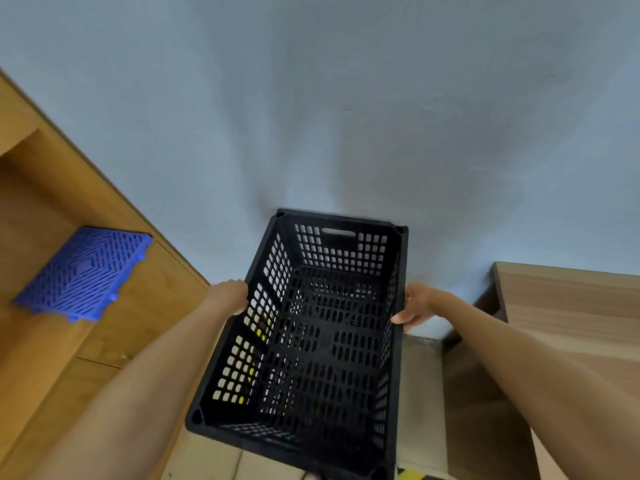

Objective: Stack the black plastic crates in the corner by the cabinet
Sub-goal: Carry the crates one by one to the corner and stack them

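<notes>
Both hands, left hand (231, 295) and right hand (414, 308), have fingers clamped on the black crate (311, 341), held against the wall between cabinet (104, 306) and desk; a skewed drop could jam the rims.

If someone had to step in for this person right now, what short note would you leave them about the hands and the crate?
Left hand: gripping the left long side of the black crate.
Right hand: gripping the right long side.
Crate: open side up, empty, close to the blue wall, between the wooden cabinet and a wooden table. More crate mesh seems to show beneath it, so it may already sit on a stack; hard to confirm.
Done: crate brought to the corner.
Left: check it is seated, release, fetch any others.
</notes>
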Demonstrator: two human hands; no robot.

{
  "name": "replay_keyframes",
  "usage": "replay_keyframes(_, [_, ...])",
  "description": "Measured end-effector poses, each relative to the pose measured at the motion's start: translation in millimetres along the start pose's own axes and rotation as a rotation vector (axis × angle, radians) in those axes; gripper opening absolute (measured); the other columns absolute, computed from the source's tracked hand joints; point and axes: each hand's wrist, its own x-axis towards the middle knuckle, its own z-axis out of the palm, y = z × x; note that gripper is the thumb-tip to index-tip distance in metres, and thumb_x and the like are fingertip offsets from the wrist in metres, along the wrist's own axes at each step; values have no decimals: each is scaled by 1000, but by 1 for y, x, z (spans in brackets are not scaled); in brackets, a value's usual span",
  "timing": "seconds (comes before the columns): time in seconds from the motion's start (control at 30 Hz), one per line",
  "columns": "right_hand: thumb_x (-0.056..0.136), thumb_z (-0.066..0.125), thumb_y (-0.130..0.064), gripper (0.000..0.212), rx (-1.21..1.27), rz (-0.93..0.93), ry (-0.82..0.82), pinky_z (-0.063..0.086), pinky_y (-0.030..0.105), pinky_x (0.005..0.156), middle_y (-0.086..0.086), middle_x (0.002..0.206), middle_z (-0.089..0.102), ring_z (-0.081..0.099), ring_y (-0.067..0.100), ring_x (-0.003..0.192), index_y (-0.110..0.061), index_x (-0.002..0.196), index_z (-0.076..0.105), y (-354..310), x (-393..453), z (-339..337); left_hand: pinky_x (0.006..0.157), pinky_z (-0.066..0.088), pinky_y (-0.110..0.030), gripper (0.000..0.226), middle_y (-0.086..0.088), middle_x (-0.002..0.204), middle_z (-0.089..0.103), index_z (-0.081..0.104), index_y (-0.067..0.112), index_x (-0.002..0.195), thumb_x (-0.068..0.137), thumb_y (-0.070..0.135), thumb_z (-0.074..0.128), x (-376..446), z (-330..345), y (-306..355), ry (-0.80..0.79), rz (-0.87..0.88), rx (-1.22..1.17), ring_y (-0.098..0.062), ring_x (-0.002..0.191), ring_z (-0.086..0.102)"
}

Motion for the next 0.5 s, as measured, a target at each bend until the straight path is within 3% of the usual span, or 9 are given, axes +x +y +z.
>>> replay_keyframes(0.1, [82, 72, 2, 21, -19, -8, -12, 49, 15, 42, -3, 47, 67, 65, 5, 42, -8, 75, 54, -2, -1, -1, 66, 51, -30, 37, -6, 85, 55, 37, 3, 135, 99, 7, 39, -3, 14, -2, 32, -33, -89, -20, 74, 58])
replay_keyframes(0.2, [81, 74, -2, 26, -63, -24, 19, 51, 16, 46, 2, 72, 66, 66, 8, 57, -13, 77, 50, 0, 0, -3, 61, 48, -30, 36, -4, 79, 52, 35, 4, 135, 101, 12, 39, -5, 21, -2, 30, -35, -118, -20, 70, 55])
replay_keyframes(0.3, [81, 75, -5, 25, -53, -19, 34, 59, 30, 74, 5, 80, 64, 71, 23, 84, -11, 82, 51, 2, 3, -4, 60, 44, -31, 36, -4, 78, 54, 34, 5, 136, 101, 11, 38, -9, 28, -1, 36, -26, -113, -19, 69, 58])
replay_keyframes(0.37, [83, 74, -9, 23, -61, -9, 38, 56, 38, 89, 5, 79, 64, 71, 24, 84, -10, 82, 51, 4, 2, -1, 65, 41, -33, 35, -5, 80, 56, 33, 5, 136, 102, 14, 37, -14, 33, -2, 43, -12, -116, -24, 82, 64])
replay_keyframes(0.43, [86, 71, -13, 24, -90, -6, 64, 56, 35, 88, 4, 76, 64, 68, 18, 74, -13, 79, 49, 6, 0, 4, 65, 39, -34, 37, -3, 75, 53, 29, 5, 137, 103, 17, 37, -18, 36, -4, 47, 1, -123, -25, 84, 65])
replay_keyframes(0.5, [89, 68, -13, 22, -93, 0, 96, 57, 31, 76, 3, 75, 62, 66, 15, 71, -13, 79, 49, 7, -2, 11, 60, 44, -33, 40, -5, 82, 58, 28, 6, 140, 102, 12, 39, -18, 37, -7, 43, 11, -145, -23, 74, 61])
